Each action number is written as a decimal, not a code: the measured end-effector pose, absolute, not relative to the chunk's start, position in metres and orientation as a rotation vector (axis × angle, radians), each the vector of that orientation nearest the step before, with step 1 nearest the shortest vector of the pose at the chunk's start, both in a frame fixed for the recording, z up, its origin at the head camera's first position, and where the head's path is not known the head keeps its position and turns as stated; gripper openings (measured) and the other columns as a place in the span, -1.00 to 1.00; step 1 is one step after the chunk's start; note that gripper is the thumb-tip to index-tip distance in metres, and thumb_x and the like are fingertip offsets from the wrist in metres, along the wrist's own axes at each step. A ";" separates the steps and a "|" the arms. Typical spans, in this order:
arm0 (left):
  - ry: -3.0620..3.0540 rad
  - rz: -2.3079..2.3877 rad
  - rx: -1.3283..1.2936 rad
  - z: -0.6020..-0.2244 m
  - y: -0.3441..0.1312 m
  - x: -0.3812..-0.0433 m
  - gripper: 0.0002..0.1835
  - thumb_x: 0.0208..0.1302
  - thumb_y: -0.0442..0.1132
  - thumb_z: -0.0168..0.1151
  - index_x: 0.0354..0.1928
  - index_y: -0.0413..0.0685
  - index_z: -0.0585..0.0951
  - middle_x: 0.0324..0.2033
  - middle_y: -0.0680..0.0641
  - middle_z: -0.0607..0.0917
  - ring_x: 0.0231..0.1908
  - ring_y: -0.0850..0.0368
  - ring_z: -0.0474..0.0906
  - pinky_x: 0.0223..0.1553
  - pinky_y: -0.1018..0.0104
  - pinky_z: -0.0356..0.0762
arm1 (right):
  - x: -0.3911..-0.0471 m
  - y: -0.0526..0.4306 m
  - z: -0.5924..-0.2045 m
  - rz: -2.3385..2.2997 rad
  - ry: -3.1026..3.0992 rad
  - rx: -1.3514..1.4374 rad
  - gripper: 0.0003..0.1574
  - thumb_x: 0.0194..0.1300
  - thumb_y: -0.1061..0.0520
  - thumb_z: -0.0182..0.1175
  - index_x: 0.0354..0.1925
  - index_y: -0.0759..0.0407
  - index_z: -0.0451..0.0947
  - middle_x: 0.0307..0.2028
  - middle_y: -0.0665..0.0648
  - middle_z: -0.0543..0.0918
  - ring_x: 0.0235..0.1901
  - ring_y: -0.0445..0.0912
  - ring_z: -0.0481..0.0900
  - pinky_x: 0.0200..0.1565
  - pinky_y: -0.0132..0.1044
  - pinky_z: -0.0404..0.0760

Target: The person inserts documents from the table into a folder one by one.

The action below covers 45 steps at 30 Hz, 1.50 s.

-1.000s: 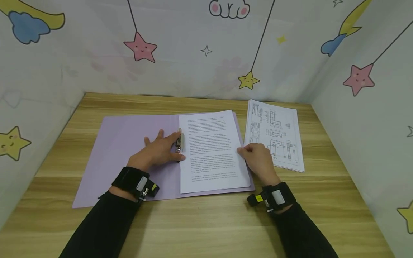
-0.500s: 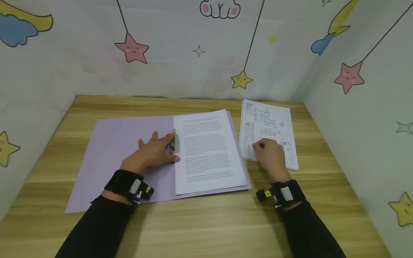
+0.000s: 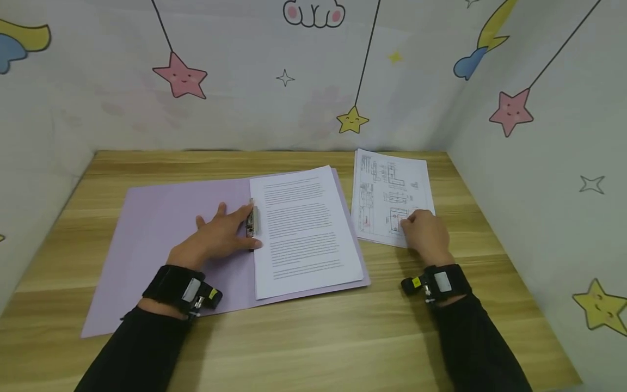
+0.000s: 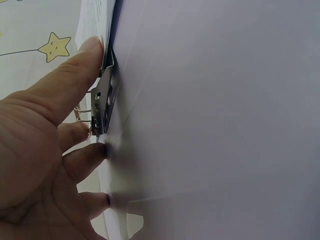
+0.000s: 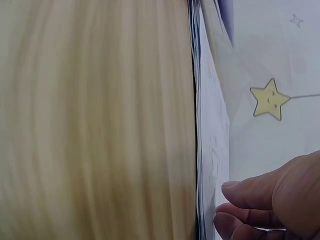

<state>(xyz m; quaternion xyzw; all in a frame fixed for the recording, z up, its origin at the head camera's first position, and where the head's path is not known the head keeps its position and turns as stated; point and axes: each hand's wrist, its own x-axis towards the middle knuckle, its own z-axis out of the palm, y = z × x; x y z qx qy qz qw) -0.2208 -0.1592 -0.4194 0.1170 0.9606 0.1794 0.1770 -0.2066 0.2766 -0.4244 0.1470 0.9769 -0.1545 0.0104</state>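
Folder point(image 3: 161, 218) is lying open on the table point(image 3: 289, 337), and over its middle we're seeing the left hand point(image 3: 215, 237), fingers spreading wide and clamping nothing, thumb resting on the left edge of the text pages point(image 3: 303, 234), index finger lying by the clip point(image 3: 250, 223). On we're going: those pages are covering the folder's right side, their long axis pointing away from the person.

And here, on the far right, are the drawings point(image 3: 379, 190)! They're stretching away too, leading forward and leftward from the right hand point(image 3: 427, 231), much the nearer of the two. That hand is hovering at their near right corner and hiding it; its fingers are curling loosely, thumb standing apart, and we're spotting nothing between them. Whether skin is touching paper, we can't tell. The stack's near left corner is meeting the folder's edge; whether it's overlapping, we're not making out. The pages are lying between drawings and clip.
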 end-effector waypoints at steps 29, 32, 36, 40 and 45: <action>2.718 0.535 0.329 -0.418 -0.160 -0.219 0.12 -0.25 0.43 0.13 0.37 0.25 -0.09 0.37 -0.15 0.13 0.33 -0.31 -0.41 0.06 -0.60 -0.50 | -0.204 0.324 -0.423 -0.457 3.048 0.806 -0.62 0.12 0.01 0.11 -0.31 0.32 0.60 -0.35 0.33 0.66 -0.49 0.08 0.49 -0.60 -0.11 0.33; 2.720 0.525 0.323 -0.416 -0.160 -0.217 0.11 -0.23 0.43 0.13 0.38 0.25 -0.10 0.37 -0.14 0.13 0.33 -0.30 -0.42 0.07 -0.59 -0.51 | -0.204 0.323 -0.422 -0.441 3.046 0.807 -0.64 0.12 0.05 0.10 -0.33 0.35 0.60 -0.40 0.33 0.65 -0.54 0.06 0.48 -0.64 -0.14 0.35; 2.734 0.513 0.316 -0.415 -0.162 -0.214 0.11 -0.23 0.43 0.12 0.38 0.25 -0.09 0.37 -0.14 0.12 0.33 -0.31 -0.41 0.07 -0.60 -0.50 | -0.204 0.322 -0.422 -0.437 3.060 0.785 -0.65 0.13 0.07 0.09 -0.37 0.37 0.59 -0.44 0.34 0.63 -0.57 0.06 0.47 -0.67 -0.16 0.33; 2.747 0.515 0.300 -0.413 -0.163 -0.210 0.11 -0.25 0.44 0.13 0.37 0.25 -0.07 0.37 -0.13 0.13 0.33 -0.30 -0.40 0.08 -0.60 -0.49 | -0.204 0.322 -0.422 -0.439 3.090 0.765 -0.67 0.12 0.07 0.10 -0.37 0.37 0.57 -0.43 0.34 0.63 -0.53 0.09 0.47 -0.64 -0.13 0.32; 2.731 0.503 0.302 -0.411 -0.163 -0.207 0.11 -0.23 0.44 0.11 0.38 0.25 -0.10 0.38 -0.12 0.11 0.33 -0.30 -0.42 0.07 -0.60 -0.51 | -0.202 0.322 -0.425 -0.459 3.101 0.754 -0.67 0.15 0.09 0.03 -0.34 0.35 0.55 -0.39 0.35 0.62 -0.47 0.12 0.47 -0.59 -0.09 0.32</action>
